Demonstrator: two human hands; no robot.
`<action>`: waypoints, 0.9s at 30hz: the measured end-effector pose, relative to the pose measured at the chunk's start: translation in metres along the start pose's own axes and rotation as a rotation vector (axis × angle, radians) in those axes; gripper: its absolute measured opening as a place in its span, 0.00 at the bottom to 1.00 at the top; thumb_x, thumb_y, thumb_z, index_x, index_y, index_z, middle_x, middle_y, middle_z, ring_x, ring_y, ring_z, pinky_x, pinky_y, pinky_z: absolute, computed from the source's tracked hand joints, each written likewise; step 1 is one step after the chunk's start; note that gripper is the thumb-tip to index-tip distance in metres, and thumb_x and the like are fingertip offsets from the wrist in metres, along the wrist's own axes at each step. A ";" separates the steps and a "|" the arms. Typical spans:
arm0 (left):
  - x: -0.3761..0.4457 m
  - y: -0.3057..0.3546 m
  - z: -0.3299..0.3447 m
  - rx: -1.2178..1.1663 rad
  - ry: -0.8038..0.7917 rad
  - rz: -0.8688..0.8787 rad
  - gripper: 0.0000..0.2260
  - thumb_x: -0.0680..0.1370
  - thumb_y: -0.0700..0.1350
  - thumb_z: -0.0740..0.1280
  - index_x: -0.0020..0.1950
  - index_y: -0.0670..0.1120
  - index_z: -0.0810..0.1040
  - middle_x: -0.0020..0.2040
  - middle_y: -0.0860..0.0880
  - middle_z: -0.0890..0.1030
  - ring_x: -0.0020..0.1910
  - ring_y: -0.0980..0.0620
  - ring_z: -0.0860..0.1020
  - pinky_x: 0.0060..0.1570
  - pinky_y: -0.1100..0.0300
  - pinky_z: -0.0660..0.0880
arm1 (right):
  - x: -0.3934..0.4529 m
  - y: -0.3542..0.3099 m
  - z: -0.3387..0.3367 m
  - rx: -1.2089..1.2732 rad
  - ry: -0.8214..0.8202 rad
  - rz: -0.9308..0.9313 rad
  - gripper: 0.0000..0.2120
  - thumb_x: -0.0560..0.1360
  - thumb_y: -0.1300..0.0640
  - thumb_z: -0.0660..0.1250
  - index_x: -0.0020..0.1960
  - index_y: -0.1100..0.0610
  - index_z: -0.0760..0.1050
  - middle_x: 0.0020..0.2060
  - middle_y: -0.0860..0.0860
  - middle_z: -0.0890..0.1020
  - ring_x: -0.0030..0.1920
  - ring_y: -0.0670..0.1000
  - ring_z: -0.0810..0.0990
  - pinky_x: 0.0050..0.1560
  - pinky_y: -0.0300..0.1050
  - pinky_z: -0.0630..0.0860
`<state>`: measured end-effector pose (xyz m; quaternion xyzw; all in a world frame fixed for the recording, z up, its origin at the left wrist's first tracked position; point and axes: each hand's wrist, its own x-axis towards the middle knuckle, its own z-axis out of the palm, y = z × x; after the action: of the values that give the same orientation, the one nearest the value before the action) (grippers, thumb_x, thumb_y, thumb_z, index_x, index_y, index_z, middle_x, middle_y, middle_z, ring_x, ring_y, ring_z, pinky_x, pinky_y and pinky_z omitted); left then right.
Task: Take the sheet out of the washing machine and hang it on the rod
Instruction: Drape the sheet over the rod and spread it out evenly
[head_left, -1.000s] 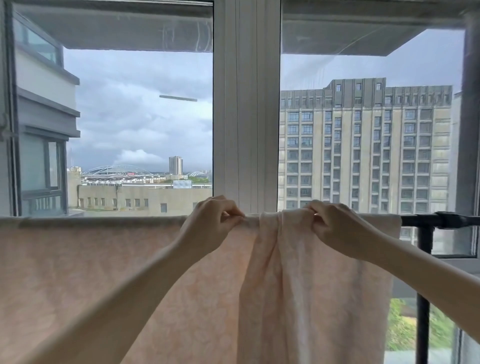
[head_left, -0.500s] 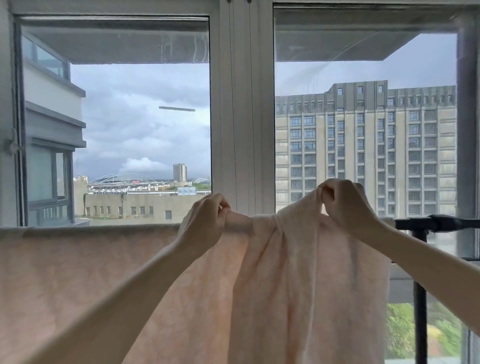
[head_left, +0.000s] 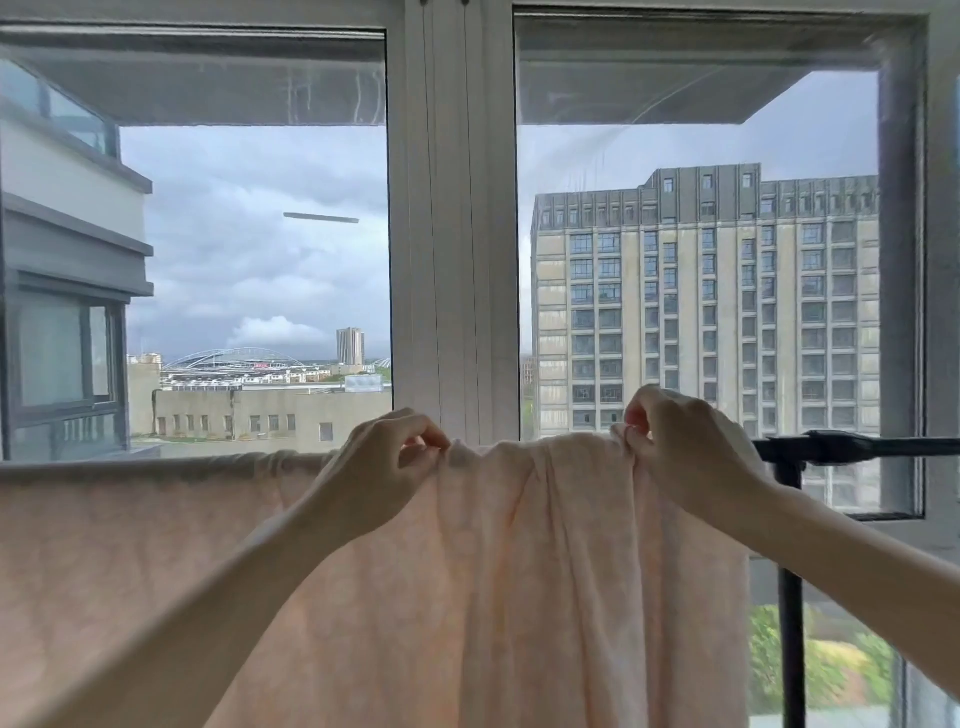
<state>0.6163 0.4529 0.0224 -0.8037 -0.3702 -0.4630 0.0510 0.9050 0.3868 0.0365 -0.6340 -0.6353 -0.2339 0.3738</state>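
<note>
A pale pink sheet (head_left: 156, 561) hangs over the black rod (head_left: 857, 448), spread flat on the left and bunched in folds at the middle. My left hand (head_left: 382, 467) pinches the sheet's top edge near the window's centre post. My right hand (head_left: 680, 447) pinches the bunched top edge further right, close to where the bare rod begins. The cloth between the two hands is stretched along the rod line. The rod is covered by fabric to the left of my right hand. The washing machine is out of view.
A large window with a white centre post (head_left: 452, 234) stands just behind the rod. The rack's black upright pole (head_left: 792, 597) drops from the rod at the right. Buildings and grey sky lie beyond the glass.
My right hand lifted the bunched edge up off the rod, then carried it to the right and lower. The gathered fabric between my hands is now wider. My left hand stayed about where it was.
</note>
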 end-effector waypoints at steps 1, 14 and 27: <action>-0.001 0.000 0.002 -0.006 -0.020 0.005 0.03 0.74 0.50 0.68 0.46 0.55 0.81 0.43 0.62 0.80 0.44 0.63 0.79 0.47 0.53 0.77 | -0.004 0.001 0.001 -0.012 0.023 0.006 0.09 0.76 0.46 0.64 0.42 0.50 0.69 0.37 0.45 0.77 0.38 0.49 0.77 0.42 0.52 0.78; 0.011 0.000 0.010 0.050 0.064 -0.096 0.05 0.76 0.48 0.70 0.40 0.52 0.81 0.35 0.58 0.81 0.39 0.60 0.78 0.45 0.55 0.76 | -0.013 0.007 0.023 0.278 -0.009 -0.096 0.07 0.76 0.48 0.67 0.53 0.44 0.79 0.44 0.35 0.80 0.51 0.45 0.78 0.59 0.52 0.70; 0.042 -0.013 0.007 0.026 0.180 -0.332 0.13 0.76 0.43 0.68 0.32 0.54 0.74 0.37 0.50 0.81 0.44 0.46 0.79 0.45 0.56 0.74 | 0.046 0.010 0.007 0.395 0.229 0.274 0.09 0.77 0.55 0.66 0.44 0.58 0.83 0.35 0.51 0.82 0.40 0.51 0.79 0.40 0.40 0.71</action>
<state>0.6254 0.4881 0.0474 -0.6863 -0.4977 -0.5301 0.0174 0.9171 0.4221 0.0660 -0.5983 -0.5305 -0.1229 0.5877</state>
